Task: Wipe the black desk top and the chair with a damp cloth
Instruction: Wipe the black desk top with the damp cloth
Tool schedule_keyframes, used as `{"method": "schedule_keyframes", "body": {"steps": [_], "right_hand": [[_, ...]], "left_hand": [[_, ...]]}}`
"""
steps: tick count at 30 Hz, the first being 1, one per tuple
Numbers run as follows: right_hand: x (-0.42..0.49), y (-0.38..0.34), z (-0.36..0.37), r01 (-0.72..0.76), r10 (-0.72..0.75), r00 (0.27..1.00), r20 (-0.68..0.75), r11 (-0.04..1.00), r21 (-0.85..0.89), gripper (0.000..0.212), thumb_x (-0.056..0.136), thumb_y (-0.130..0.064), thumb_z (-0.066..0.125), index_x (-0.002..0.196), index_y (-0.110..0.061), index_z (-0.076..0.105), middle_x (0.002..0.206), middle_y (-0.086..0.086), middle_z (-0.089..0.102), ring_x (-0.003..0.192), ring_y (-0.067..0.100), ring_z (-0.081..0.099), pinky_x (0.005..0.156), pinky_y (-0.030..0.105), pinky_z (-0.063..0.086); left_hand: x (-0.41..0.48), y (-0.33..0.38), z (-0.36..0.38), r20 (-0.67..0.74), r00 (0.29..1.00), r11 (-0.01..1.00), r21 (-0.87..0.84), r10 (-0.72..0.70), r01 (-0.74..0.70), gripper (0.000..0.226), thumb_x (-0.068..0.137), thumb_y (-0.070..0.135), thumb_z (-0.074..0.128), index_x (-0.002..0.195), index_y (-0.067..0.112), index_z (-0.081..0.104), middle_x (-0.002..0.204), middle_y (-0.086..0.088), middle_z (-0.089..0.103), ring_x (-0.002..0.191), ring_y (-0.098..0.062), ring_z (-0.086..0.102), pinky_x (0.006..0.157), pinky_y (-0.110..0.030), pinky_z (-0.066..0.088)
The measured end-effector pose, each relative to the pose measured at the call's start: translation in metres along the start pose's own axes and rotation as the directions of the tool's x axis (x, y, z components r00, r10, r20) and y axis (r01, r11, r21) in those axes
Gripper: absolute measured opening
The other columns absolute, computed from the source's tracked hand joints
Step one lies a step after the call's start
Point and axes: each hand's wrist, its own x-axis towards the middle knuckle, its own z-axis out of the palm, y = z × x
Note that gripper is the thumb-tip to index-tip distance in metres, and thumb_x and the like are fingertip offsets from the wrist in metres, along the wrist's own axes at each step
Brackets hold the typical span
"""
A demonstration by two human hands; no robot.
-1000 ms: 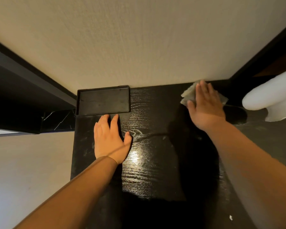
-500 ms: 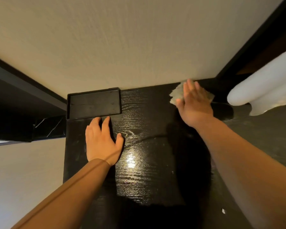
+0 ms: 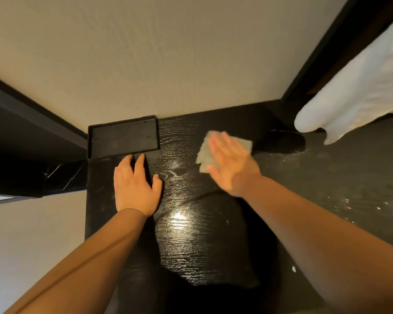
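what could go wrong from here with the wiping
1. The right hand presses the cloth near the black tray; a sweep leftward might shove it.
2. The left hand lies flat on the desk top, so that patch may be missed or smudged.
3. The white fabric hangs low over the damp-looking right side and might pick up moisture.

I work w/ one view: head cam, wide-angle, worn on the person's head. It faces fwd and steeply down onto the black desk top, close, within arm's reach. The wall fills the upper frame.
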Motion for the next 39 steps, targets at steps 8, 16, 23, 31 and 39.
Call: {"method": "schedule_keyframes", "body": {"steps": [8,16,23,31,39], "right_hand": [[-0.007,0.062,-0.014,-0.382,0.383,0.924,-0.010,0.922,0.064,0.077,0.105,-0.052,0.019,0.163,-0.006,-0.004,0.171,0.015,-0.012,0.157,0.034,-0.010,0.128,0.046,-0.004],[0.034,0.107,-0.023,-0.085,0.085,0.996,-0.002,0.994,0.067,0.070,0.106,-0.045,0.023,0.164,-0.019,-0.005,0.172,-0.001,-0.013,0.157,0.021,-0.015,0.127,0.039,-0.008],[0.005,0.103,-0.014,-0.436,0.439,0.899,-0.012,0.896,0.080,0.073,0.106,-0.048,0.021,0.164,-0.012,-0.006,0.171,0.006,-0.015,0.157,0.028,-0.014,0.128,0.047,0.001],[-0.047,0.086,-0.005,-0.218,0.216,0.976,0.038,0.973,0.077,0.078,0.103,-0.050,0.023,0.163,-0.012,-0.008,0.171,0.008,-0.016,0.156,0.030,-0.020,0.127,0.046,-0.009],[-0.038,0.126,-0.011,-0.579,0.584,0.811,-0.032,0.809,0.104,0.077,0.104,-0.055,0.026,0.163,-0.011,0.002,0.168,0.018,0.016,0.154,0.038,0.011,0.128,0.048,0.008]], "left_hand": [[0.005,0.069,0.010,0.031,0.963,0.959,-0.103,0.268,-0.264,0.063,0.094,0.047,0.054,0.146,0.011,0.057,0.155,-0.016,0.047,0.144,-0.035,0.043,0.119,-0.055,0.036],[0.023,0.125,0.041,0.152,0.946,0.953,0.055,0.286,-0.297,0.074,0.096,0.055,0.038,0.164,0.027,0.033,0.174,-0.003,0.022,0.160,-0.026,0.016,0.131,-0.050,0.008],[0.024,0.129,0.037,0.160,0.948,0.956,0.059,0.277,-0.289,0.073,0.096,0.054,0.039,0.163,0.027,0.034,0.173,-0.003,0.023,0.160,-0.027,0.015,0.131,-0.051,0.009],[0.023,0.132,0.033,0.162,0.947,0.954,0.062,0.279,-0.292,0.073,0.097,0.056,0.037,0.163,0.026,0.034,0.174,-0.005,0.023,0.160,-0.028,0.017,0.131,-0.052,0.011],[0.024,0.130,0.035,0.149,0.947,0.950,0.084,0.286,-0.301,0.070,0.100,0.055,0.042,0.163,0.025,0.034,0.173,-0.006,0.024,0.159,-0.029,0.019,0.131,-0.052,0.012]]}}
